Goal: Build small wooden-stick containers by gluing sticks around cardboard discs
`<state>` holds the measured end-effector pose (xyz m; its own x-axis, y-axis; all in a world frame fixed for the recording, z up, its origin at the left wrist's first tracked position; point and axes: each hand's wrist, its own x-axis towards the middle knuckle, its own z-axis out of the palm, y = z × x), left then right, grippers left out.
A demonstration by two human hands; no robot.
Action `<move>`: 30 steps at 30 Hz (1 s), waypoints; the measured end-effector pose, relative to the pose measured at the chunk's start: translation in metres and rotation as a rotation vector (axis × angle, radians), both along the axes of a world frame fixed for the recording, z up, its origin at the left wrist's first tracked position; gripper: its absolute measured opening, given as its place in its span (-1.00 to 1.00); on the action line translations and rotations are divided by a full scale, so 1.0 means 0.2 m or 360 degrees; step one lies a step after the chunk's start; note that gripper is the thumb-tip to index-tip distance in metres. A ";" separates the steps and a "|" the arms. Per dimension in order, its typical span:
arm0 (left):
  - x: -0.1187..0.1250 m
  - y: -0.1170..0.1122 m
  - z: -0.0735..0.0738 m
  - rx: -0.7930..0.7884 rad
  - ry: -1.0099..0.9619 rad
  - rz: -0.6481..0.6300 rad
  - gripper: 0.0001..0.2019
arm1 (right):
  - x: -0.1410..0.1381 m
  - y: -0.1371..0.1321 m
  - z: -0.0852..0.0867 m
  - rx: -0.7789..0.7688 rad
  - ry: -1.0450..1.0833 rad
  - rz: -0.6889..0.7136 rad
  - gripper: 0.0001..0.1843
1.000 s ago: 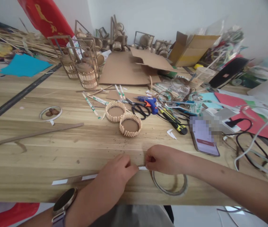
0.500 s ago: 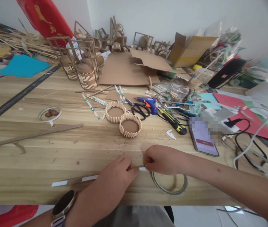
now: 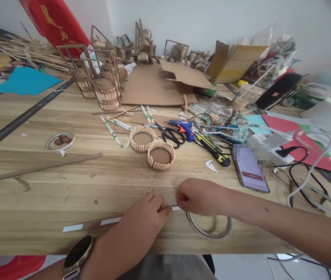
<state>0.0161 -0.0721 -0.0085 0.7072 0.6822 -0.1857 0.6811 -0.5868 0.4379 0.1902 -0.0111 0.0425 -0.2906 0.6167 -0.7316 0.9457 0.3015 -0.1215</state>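
My left hand (image 3: 144,217) lies near the table's front edge, fingers curled and pressing down on a long thin strip (image 3: 95,223) with white tape patches that runs left from it. My right hand (image 3: 197,196) is closed in a pinch on the strip's right end, just right of my left fingertips. A thin tape ring (image 3: 209,229) lies flat under and behind my right wrist. Two small round baskets edged with wooden sticks (image 3: 153,149) sit on the table beyond my hands. A watch (image 3: 76,254) is on my left wrist.
Scissors (image 3: 168,132), a blue glue gun (image 3: 184,127), a yellow-black cutter (image 3: 214,149) and a phone (image 3: 249,169) lie to the right of the baskets, with cables (image 3: 305,179). Cardboard sheets (image 3: 153,83), stick lanterns (image 3: 104,89), a long brown strip (image 3: 42,167) and another tape ring (image 3: 60,140) lie further off.
Both hands stay pinched on the strip at the same spot; only the view has shifted slightly.
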 end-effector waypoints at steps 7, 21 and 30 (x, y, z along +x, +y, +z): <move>0.03 0.00 0.04 0.0141 0.0133 -0.0179 -0.69 | -0.01 -0.02 -0.01 0.0061 -0.0035 -0.0008 -0.76; 0.08 0.00 -0.02 0.0460 0.0230 -0.0428 -0.84 | 0.09 0.00 -0.06 -0.0092 0.0269 -0.0219 -0.72; 0.09 0.01 0.01 0.0564 0.0279 -0.0491 -0.86 | 0.17 -0.03 -0.13 -0.0088 0.0503 -0.0416 -0.70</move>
<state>0.0333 -0.0711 -0.0065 0.8649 0.4888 -0.1143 0.4978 -0.8645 0.0696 0.2232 -0.0180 0.0165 -0.3452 0.6617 -0.6656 0.9030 0.0411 -0.4276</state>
